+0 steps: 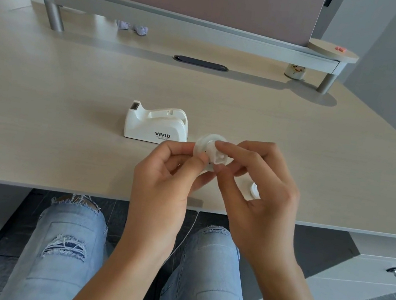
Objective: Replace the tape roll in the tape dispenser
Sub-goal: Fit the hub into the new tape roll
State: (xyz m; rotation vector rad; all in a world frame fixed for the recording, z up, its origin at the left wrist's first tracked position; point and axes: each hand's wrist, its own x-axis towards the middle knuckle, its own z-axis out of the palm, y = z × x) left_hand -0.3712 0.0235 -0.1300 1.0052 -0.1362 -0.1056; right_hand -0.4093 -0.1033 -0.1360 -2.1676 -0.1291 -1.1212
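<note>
A white tape dispenser [155, 123] marked VIVID stands on the desk, its roll cradle empty. Just right of it, above the desk, my left hand [165, 183] pinches the rim of a clear tape roll [206, 142]. My right hand [257, 193] grips a white plastic hub [219, 157] seated in the roll's centre hole. Both hands hover near the desk's front edge. Another white round piece [254, 190] lies on the desk, mostly hidden behind my right hand.
A pale wooden desk [69, 103] carries a grey monitor riser [186, 22] at the back, with a small cup [295, 71] under its right end. A dark cable slot [200, 62] sits mid-desk. My knees in torn jeans are below the front edge.
</note>
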